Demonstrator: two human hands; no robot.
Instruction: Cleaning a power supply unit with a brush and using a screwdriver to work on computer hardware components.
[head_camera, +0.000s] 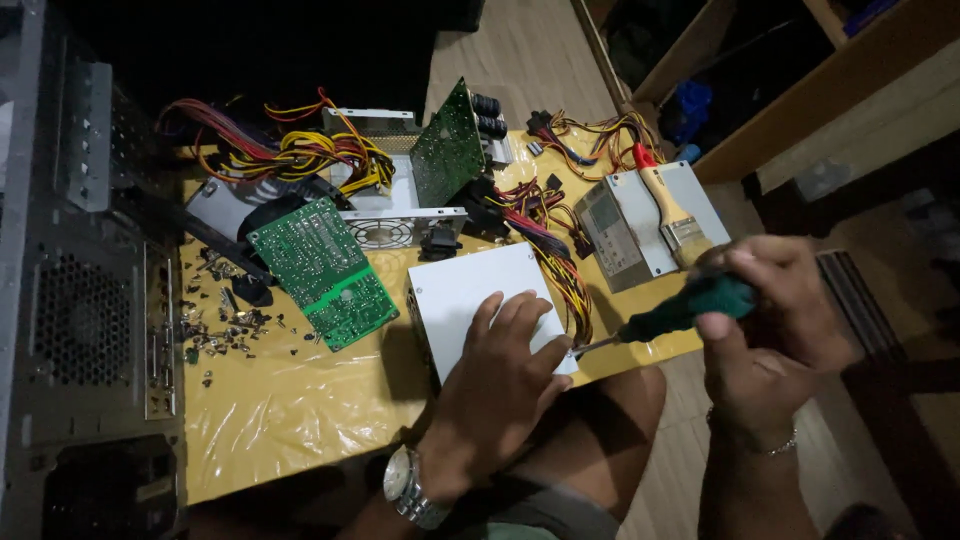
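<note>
Yellow plastic covers the worktop (290, 410), with a grey case (85, 300) at its left edge and a white box (470, 285) lying near the front. The left hand (500, 385) lies open and flat on the box. The right hand (765, 330) grips a green screwdriver (680, 310), its tip at the box's right corner; green boards (320, 270) and loose screws (215, 325) lie further left.
</note>
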